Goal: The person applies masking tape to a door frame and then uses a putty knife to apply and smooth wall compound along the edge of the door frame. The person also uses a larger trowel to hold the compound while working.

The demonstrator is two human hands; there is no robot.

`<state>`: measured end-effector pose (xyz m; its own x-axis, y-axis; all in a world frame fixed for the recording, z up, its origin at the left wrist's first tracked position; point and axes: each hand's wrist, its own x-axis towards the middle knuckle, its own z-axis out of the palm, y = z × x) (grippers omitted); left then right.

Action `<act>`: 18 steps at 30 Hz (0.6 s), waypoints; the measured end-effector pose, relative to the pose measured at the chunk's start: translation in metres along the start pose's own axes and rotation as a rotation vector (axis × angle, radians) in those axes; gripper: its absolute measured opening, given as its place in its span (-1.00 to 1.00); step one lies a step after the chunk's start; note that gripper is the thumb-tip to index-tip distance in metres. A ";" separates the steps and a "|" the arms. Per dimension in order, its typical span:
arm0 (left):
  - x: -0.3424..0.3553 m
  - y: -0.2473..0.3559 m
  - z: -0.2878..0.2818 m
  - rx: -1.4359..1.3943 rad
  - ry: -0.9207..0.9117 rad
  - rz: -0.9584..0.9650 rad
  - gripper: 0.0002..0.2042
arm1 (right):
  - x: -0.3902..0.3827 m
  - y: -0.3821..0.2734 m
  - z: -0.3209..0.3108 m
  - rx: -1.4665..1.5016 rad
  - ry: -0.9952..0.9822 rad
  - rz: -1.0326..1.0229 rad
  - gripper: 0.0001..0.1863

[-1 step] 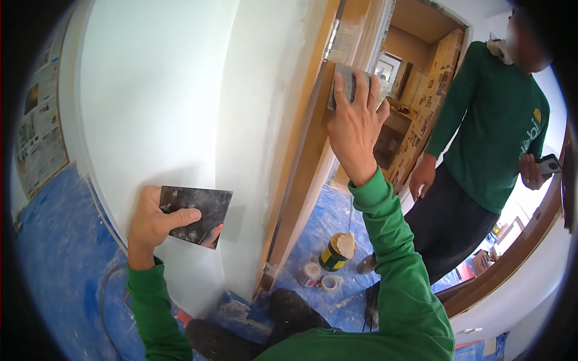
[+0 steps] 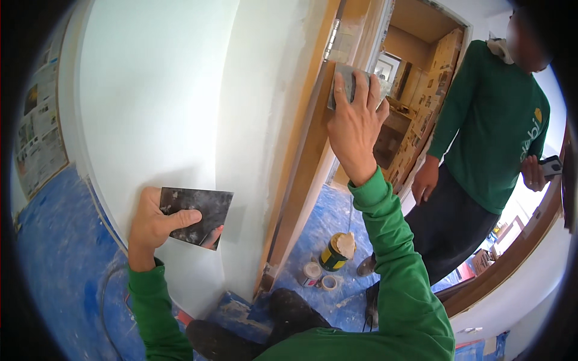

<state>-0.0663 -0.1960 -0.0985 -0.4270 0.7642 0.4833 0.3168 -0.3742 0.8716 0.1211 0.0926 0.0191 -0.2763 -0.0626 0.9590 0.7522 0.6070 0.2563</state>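
My left hand point(image 2: 152, 225) grips a dark, shiny metal putty blade point(image 2: 197, 204), thumb across its face. White smears mark the blade, which is held in front of the pale wall point(image 2: 150, 108). Up at the wooden door frame point(image 2: 316, 123), my right hand point(image 2: 359, 129) has its fingers spread over a flat grey putty spreader point(image 2: 342, 75). The spreader lies against the frame's edge just below a metal hinge point(image 2: 332, 39). My palm hides its underside, and the fingertips show on its face.
A co-worker in a green top point(image 2: 497, 120) stands close on the right, holding a phone point(image 2: 550, 166). On the blue floor sheeting point(image 2: 313, 225) stand a dark can point(image 2: 333, 259) with pale paste heaped on it, a smaller tin point(image 2: 310, 272) and a tape roll point(image 2: 329, 283). A cable point(image 2: 103, 301) runs at lower left.
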 end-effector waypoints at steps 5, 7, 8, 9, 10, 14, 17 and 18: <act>-0.002 -0.003 -0.002 0.002 -0.001 0.026 -0.80 | 0.000 -0.005 0.004 -0.047 0.027 0.023 -0.33; -0.001 -0.001 0.000 -0.035 0.005 0.017 -0.80 | -0.002 -0.007 0.005 -0.066 0.029 0.025 -0.34; -0.001 0.000 0.002 -0.054 0.007 0.013 -0.81 | -0.002 -0.007 0.005 -0.064 0.022 0.033 -0.34; -0.001 0.001 0.003 -0.072 0.004 0.014 -0.81 | -0.004 -0.008 0.005 -0.061 0.012 0.042 -0.35; -0.001 0.002 0.004 -0.089 0.001 0.014 -0.82 | -0.006 -0.009 0.004 -0.058 0.003 0.050 -0.35; -0.002 0.001 0.002 -0.111 -0.007 0.033 -0.83 | -0.007 -0.010 -0.008 -0.024 -0.017 0.019 -0.36; -0.002 0.002 0.002 -0.134 -0.019 0.027 -0.83 | -0.005 -0.008 -0.009 -0.031 -0.010 -0.002 -0.36; -0.002 0.001 0.002 -0.129 -0.018 0.028 -0.83 | -0.003 -0.006 -0.007 -0.042 -0.002 -0.009 -0.36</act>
<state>-0.0630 -0.1968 -0.0986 -0.4035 0.7616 0.5071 0.2164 -0.4590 0.8617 0.1212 0.0839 0.0160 -0.2842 -0.0668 0.9564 0.7743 0.5722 0.2701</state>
